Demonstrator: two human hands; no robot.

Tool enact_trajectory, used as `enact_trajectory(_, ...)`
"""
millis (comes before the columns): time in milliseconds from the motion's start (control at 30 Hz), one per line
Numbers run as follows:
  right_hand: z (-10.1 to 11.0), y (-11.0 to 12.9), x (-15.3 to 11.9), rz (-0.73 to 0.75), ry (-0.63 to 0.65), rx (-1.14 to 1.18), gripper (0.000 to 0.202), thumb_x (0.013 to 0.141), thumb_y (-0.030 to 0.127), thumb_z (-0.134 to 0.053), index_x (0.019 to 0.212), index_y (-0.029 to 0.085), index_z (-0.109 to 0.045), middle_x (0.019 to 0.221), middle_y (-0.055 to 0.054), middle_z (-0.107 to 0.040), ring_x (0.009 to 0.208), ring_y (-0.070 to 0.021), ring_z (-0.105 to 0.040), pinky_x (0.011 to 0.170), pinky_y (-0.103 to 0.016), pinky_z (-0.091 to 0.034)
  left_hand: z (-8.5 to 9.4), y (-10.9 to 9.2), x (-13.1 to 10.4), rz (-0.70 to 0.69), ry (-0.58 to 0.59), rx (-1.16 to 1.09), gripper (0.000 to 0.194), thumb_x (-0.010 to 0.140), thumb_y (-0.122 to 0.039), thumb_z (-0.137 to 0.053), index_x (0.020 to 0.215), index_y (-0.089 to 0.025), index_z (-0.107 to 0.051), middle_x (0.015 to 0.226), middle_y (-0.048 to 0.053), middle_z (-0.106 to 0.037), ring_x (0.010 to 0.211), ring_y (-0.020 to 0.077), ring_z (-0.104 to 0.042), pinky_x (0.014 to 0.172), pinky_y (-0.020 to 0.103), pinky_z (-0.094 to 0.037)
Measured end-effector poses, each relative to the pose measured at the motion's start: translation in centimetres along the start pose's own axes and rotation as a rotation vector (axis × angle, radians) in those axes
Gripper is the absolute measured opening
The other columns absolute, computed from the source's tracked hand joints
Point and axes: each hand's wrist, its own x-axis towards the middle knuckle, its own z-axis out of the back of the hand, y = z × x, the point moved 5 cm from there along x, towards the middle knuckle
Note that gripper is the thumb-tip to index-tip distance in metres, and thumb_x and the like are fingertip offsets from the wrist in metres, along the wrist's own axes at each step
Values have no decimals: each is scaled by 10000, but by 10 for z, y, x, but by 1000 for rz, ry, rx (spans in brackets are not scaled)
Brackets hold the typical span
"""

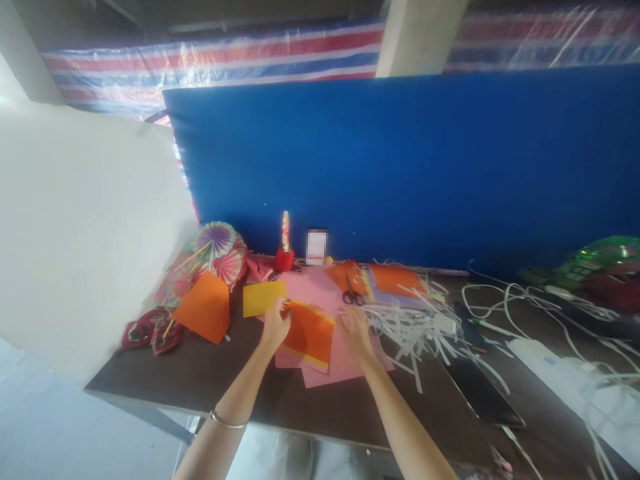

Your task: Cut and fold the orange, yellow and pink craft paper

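An orange sheet of paper (310, 335) with yellow strips along its upper and lower edges lies over pink paper (327, 380). My left hand (277, 325) is closed on the upper left corner of this sheet. Just off its right edge, my right hand (355, 327) is open, fingers spread over the pink paper and holding nothing. Beyond that hand lie dark-handled scissors (353, 297), with more orange paper (397, 279) behind them. A yellow sheet (263, 298) rests beside my left hand.
White paper strips (410, 327) are heaped to the right, by a black phone (485, 390) and tangled white cables (505, 300). On the left are folded paper fans (215, 239), an orange piece (205, 308) and a red packet (155, 331). A blue panel (390, 167) stands behind.
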Motion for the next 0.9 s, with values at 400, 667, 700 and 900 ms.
enact_trajectory(400,-6,-24,-6,-49,170,-295,396,844,208,-348,1169,197,-572,1270,-131,-532,1220,-286,-414,1001,-505,-264,39,5,10,110,-326,17,346,809,-151,-437,1154,-164,-425,1167,121,-545,1071,182,-547,910,305,-448)
enact_trajectory(667,6,-20,-2,-138,40,-298,417,810,202,-341,1166,159,-554,1315,-142,-474,1240,-301,-366,999,-538,-247,45,6,15,50,-270,304,531,761,-49,-391,1284,-142,-399,1348,147,-424,1291,226,-361,1061,384,-311)
enact_trajectory(700,8,-17,-2,-130,30,-286,411,807,202,-342,1154,156,-557,1300,-142,-485,1219,-299,-386,989,-529,-263,51,5,15,40,-289,371,524,754,-61,-418,1271,-143,-430,1384,151,-376,1323,246,-306,1078,406,-279)
enact_trajectory(900,10,-5,2,-68,-70,-194,359,792,194,-354,1075,165,-573,1183,-135,-557,1126,-279,-455,964,-488,-291,130,8,16,182,-529,719,467,772,-236,-517,1231,-152,-501,1431,185,-290,1356,382,-151,1036,589,-213)
